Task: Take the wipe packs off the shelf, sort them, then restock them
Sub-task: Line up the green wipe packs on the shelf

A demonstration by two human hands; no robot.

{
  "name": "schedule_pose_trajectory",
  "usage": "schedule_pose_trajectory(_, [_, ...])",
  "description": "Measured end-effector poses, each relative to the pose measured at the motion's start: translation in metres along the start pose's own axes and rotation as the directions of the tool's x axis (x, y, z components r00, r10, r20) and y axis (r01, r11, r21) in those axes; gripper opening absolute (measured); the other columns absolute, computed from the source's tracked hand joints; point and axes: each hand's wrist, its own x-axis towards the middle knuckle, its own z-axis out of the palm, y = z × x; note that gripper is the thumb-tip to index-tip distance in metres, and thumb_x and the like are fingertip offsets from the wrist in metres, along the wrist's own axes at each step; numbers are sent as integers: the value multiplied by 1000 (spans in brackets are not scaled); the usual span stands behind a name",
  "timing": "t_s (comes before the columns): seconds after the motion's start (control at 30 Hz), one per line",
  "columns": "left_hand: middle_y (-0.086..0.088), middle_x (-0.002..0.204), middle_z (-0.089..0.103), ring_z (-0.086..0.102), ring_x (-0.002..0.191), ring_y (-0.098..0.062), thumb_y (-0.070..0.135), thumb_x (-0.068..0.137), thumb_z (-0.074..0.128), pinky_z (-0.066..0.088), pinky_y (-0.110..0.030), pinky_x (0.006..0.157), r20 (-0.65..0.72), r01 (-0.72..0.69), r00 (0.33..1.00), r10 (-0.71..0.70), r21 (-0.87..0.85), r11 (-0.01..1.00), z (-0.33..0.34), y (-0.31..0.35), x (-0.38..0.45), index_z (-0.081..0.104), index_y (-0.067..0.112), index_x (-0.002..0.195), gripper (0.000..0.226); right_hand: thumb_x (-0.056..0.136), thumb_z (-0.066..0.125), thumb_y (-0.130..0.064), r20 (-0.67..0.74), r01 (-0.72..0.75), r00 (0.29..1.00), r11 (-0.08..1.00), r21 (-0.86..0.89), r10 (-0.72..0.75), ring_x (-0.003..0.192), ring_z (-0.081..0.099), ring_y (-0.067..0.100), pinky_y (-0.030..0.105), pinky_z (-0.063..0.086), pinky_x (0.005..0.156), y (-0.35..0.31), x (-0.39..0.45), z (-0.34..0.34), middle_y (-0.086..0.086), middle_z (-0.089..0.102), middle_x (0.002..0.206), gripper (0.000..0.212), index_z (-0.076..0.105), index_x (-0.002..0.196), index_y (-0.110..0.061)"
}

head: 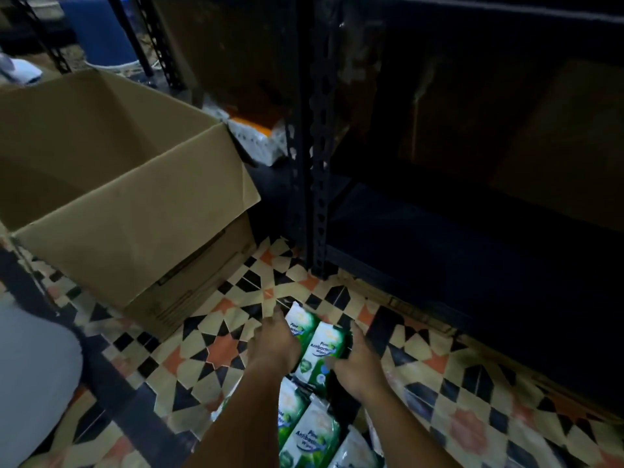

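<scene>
At the far left edge of the floor (216, 352) a pale rounded shape, too blurred to identify, sits below the open cardboard box (111, 184), whose flaps are folded outward; I cannot see anything inside it from here.

My left hand (275, 342) comes next, forearm stretched forward and down, palm turned inward against the left side of the wipe packs (319, 349). Its fingers curl around the far pack's edge, thumb hidden. Two green-and-white packs stand side by side between my hands, just off the patterned tiles, in front of the shelf post (317, 163). More packs (310, 430) lie on the floor nearer to me, between my forearms.

I expect these packs to be soft and squashy, with slick film that can slide, light singly but floppy in a bundle. Pressing them together from both long sides, as I am, seems the surest hold; a pinch at a corner seam would probably let them sag.

My right hand (358, 363) mirrors the left, wrist bent, fingers wrapped around the right pack's side, blurred at the tips.

To the right, the bottom shelf (456, 238) is dark, and I can make out only dim cartons behind.
</scene>
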Motion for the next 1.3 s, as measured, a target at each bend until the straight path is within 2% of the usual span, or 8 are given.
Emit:
schedule_pose_trajectory(0.13, [-20, 141, 49, 48, 128, -37, 16, 100, 41, 42, -45, 103, 79, 26, 997, -23, -32, 999, 7, 0, 14, 22, 5, 154, 58, 87, 78, -28, 46, 28, 999, 999, -21, -27, 136, 45, 26, 31, 44, 103, 3, 12, 8, 2, 32, 160, 101, 10, 162, -28])
schedule_pose_trajectory(0.27, [-22, 134, 53, 56, 118, -38, 19, 97, 54, 47, -38, 94, 138, 23, 990, -2, -147, 989, 13, -8, 23, 43, 6, 142, 48, 79, 80, -10, -8, 43, 999, 999, -34, -43, 111, 52, 20, 22, 46, 76, 4, 15, 14, 5, 44, 139, 85, 35, 150, -23])
schedule_pose_trajectory(0.4, [-18, 114, 59, 63, 99, -37, 18, 90, 57, 55, -40, 85, 112, -39, 991, 69, -251, 967, 14, -14, 26, 58, 17, 117, 27, 73, 76, 1, -72, 52, 996, 998, 35, -49, 103, 52, 19, 25, 47, 74, 0, 14, 16, -1, 41, 115, 71, 48, 131, -27])
schedule_pose_trajectory(0.6, [-3, 133, 54, 57, 122, -30, 55, 75, 57, 50, -50, 102, 171, -12, 981, 89, -407, 913, 38, -29, 48, 39, 34, 148, 78, 68, 72, 8, -173, 119, 981, 976, 185, -87, 104, 50, 16, 23, 45, 76, 4, 13, 10, 0, 42, 119, 76, 53, 130, -32])
schedule_pose_trajectory(0.73, [0, 155, 43, 44, 140, -23, 37, 86, 61, 39, -48, 115, 227, -9, 962, 150, -524, 852, 25, -10, 30, 24, 30, 158, 82, 68, 70, 11, -200, 168, 972, 958, 232, -122, 108, 53, 13, 21, 50, 82, 9, 12, 2, -6, 42, 120, 82, 50, 117, -51])
schedule_pose_trajectory(0.87, [0, 144, 56, 55, 128, -19, 15, 99, 59, 48, -29, 99, 232, -25, 952, 197, -586, 810, 9, 9, 13, 33, 19, 155, 62, 67, 68, 11, -220, 191, 966, 942, 276, -132, 103, 59, 16, 31, 58, 78, 5, 2, -8, -5, 46, 119, 86, 50, 115, -58])
schedule_pose_trajectory(1.07, [-2, 151, 50, 52, 134, -24, 34, 81, 64, 43, -50, 111, 148, -77, 952, 267, -729, 680, -3, 21, -2, 31, 26, 156, 82, 67, 66, 9, -214, 278, 953, 901, 334, -214, 87, 68, 24, 38, 60, 66, -14, -27, -46, 3, 59, 116, 86, 51, 117, -59])
schedule_pose_trajectory(1.3, [7, 139, 60, 59, 125, -11, 31, 100, 60, 48, -44, 106, -127, -416, 882, 453, -660, 625, -90, 76, -83, 43, 38, 148, 51, 68, 72, 8, -332, 478, 865, 818, 319, -377, 93, 71, 22, 48, 62, 68, -60, -86, -115, -6, 63, 117, 78, 55, 123, -44])
